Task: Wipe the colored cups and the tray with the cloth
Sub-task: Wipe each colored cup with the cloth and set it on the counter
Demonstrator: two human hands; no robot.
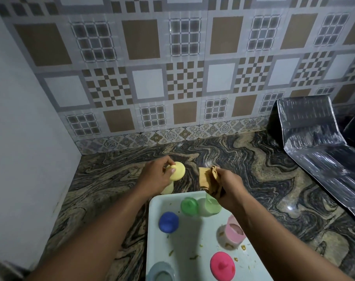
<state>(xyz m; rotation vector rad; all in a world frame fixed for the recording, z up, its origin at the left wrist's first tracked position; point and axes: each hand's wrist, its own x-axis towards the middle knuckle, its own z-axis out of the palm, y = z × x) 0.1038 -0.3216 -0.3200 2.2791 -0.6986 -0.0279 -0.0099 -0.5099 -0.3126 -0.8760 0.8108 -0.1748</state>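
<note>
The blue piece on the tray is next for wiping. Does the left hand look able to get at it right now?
Probably not yet: the left hand grips a yellow piece. The way looks free, though: the blue piece sits uncovered near the left edge of the tray, close beside that forearm.

We find open counter [251,171] to pass over ahead and rightward, hemmed by the white side wall [20,138] at left, the tiled wall [172,78] behind and what seems a foil-covered appliance [314,142] far right, while colored cups [234,233] crowd the tray [194,240].
</note>
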